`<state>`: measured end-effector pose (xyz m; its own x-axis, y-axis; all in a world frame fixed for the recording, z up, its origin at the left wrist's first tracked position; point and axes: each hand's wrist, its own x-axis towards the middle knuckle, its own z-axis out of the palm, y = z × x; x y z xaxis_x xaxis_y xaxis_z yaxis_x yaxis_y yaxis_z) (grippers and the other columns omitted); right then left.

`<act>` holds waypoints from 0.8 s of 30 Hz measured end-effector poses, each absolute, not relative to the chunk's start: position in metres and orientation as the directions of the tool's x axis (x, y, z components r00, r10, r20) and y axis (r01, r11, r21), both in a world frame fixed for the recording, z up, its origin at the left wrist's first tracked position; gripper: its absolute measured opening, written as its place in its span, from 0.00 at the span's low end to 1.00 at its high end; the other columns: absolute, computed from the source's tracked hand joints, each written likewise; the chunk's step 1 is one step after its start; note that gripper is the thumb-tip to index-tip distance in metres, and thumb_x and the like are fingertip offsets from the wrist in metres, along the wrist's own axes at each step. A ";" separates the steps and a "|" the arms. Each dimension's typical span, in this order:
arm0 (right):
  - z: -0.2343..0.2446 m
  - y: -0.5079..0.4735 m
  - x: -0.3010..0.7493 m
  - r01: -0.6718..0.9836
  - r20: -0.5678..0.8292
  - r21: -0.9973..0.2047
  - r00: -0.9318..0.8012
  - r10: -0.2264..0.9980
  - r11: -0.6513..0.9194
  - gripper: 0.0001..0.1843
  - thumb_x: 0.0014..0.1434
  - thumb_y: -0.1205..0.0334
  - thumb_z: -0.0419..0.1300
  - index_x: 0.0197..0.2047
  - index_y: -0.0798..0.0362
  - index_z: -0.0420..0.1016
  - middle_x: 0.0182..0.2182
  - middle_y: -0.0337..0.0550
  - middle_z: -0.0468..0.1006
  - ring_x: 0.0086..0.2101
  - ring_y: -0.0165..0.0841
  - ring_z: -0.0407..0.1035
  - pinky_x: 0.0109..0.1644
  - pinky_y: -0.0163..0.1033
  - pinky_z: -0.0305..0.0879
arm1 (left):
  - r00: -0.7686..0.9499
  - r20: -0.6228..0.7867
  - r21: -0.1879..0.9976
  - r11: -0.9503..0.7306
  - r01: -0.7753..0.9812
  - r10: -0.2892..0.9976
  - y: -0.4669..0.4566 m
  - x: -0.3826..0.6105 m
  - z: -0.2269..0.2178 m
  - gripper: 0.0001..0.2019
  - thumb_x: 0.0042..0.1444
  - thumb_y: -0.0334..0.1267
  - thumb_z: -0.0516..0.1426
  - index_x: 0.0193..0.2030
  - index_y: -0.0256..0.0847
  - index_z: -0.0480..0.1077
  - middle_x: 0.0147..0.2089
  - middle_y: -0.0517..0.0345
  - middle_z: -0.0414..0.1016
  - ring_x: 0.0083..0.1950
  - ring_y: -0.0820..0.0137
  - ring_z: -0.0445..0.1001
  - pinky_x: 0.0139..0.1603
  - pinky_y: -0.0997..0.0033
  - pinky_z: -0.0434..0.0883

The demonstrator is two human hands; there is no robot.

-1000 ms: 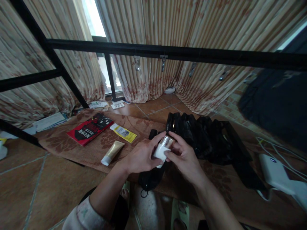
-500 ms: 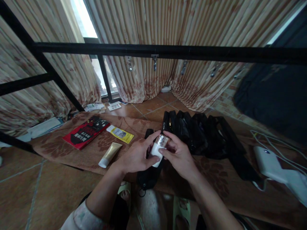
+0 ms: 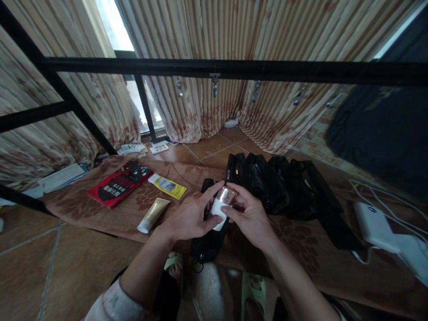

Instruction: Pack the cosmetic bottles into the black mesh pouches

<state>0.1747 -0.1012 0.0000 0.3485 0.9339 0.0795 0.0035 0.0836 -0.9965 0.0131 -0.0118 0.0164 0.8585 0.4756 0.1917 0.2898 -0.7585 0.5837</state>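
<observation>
A small white bottle with a shiny rose-gold cap [image 3: 220,211] is held between my two hands, tilted, its cap end pointing away from me. My left hand [image 3: 192,215] grips it from the left, thumb on the white body. From the right, my right hand [image 3: 249,216] closes on it, with thumb on the body and fingers by the cap. Beneath the hands lies a black pouch [image 3: 204,249] with a zip ring. Left of them rest a gold tube with a white cap [image 3: 154,215] and a yellow and white tube [image 3: 168,186].
A red and black book [image 3: 118,183] lies on the brown patterned cloth [image 3: 76,207]. To the right is a black organiser with several compartments [image 3: 284,187]. A white power bank [image 3: 374,225] with cables lies far right. A black metal rail [image 3: 234,69] crosses ahead.
Both hands keep the same hold on the bottle, which has barely shifted. The view has moved very slightly; nothing else differs visibly.
</observation>
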 end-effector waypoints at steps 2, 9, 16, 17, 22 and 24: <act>0.000 -0.101 0.175 0.006 0.073 -0.997 0.346 0.935 0.076 0.31 0.48 0.65 0.66 0.57 0.50 0.70 0.41 0.43 0.83 0.36 0.36 0.78 0.36 0.38 0.73 | 0.856 0.192 0.584 -0.756 0.294 0.481 -0.012 0.013 0.016 0.41 0.56 0.37 0.59 0.74 0.44 0.44 0.37 0.60 0.75 0.35 0.69 0.73 0.39 0.68 0.68; 0.001 -0.101 0.175 0.014 0.064 -0.998 0.352 0.934 0.063 0.31 0.48 0.65 0.66 0.57 0.50 0.70 0.42 0.43 0.83 0.37 0.36 0.77 0.36 0.38 0.72 | 0.856 0.197 0.576 -0.763 0.293 0.478 -0.011 0.013 0.014 0.41 0.56 0.38 0.59 0.73 0.44 0.45 0.38 0.60 0.74 0.38 0.67 0.73 0.42 0.67 0.69; 0.000 -0.101 0.176 0.014 0.060 -0.998 0.333 0.941 0.059 0.31 0.48 0.66 0.66 0.57 0.50 0.69 0.42 0.42 0.83 0.38 0.36 0.78 0.36 0.38 0.72 | 0.859 0.204 0.585 -0.761 0.278 0.470 -0.011 0.014 0.014 0.40 0.56 0.37 0.59 0.73 0.43 0.45 0.38 0.60 0.73 0.37 0.67 0.73 0.42 0.67 0.68; 0.000 -0.102 0.176 0.014 0.061 -0.998 0.337 0.940 0.060 0.31 0.48 0.66 0.66 0.57 0.50 0.70 0.42 0.42 0.83 0.38 0.36 0.78 0.37 0.38 0.72 | 0.858 0.205 0.585 -0.762 0.278 0.471 -0.012 0.014 0.014 0.40 0.56 0.37 0.59 0.73 0.43 0.46 0.38 0.60 0.73 0.37 0.67 0.73 0.42 0.67 0.69; -0.001 -0.101 0.176 0.008 0.064 -0.998 0.342 0.937 0.065 0.31 0.48 0.66 0.66 0.57 0.51 0.69 0.41 0.42 0.83 0.38 0.36 0.78 0.38 0.39 0.73 | 0.855 0.200 0.588 -0.757 0.285 0.478 -0.012 0.015 0.014 0.41 0.56 0.37 0.59 0.73 0.44 0.46 0.37 0.60 0.73 0.38 0.67 0.73 0.42 0.67 0.69; -0.002 -0.101 0.176 -0.004 0.064 -0.998 0.342 0.938 0.070 0.31 0.48 0.66 0.66 0.57 0.51 0.69 0.41 0.42 0.83 0.39 0.37 0.78 0.39 0.39 0.73 | 0.853 0.185 0.592 -0.748 0.300 0.488 -0.012 0.015 0.014 0.41 0.55 0.37 0.60 0.73 0.44 0.45 0.38 0.60 0.73 0.38 0.68 0.73 0.42 0.68 0.69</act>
<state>0.1759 -0.1009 -0.0017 0.3417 0.9376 0.0643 -0.0038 0.0699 -0.9975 0.0154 -0.0120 0.0143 0.8531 0.4879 0.1851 0.2996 -0.7483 0.5918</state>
